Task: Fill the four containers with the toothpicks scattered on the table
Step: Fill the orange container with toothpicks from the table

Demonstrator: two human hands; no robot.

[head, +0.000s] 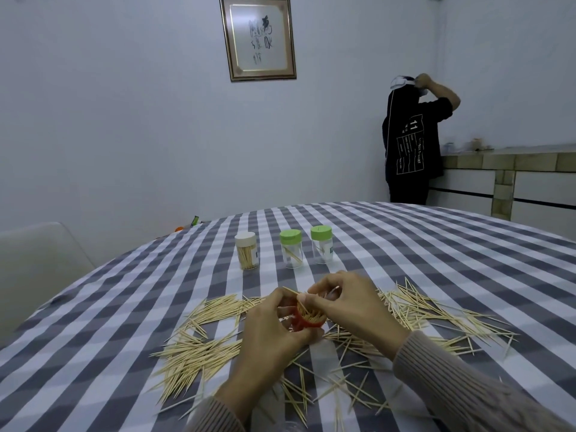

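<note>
Head view is showing both hands, left hand [268, 322] and right hand [346, 302], gripping a red-rimmed container [307, 321] nearly full; white-lidded jar [246, 251] packed, two green-lidded jars [290, 249] almost empty, loose wooden toothpicks [199, 353] remaining.

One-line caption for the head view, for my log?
Both hands, left and right, pack toothpicks into a red container above the scattered toothpicks.

Three containers [288, 249] stand in a row behind the scattered toothpicks [199, 347] (both on the table [436, 251]).
</note>
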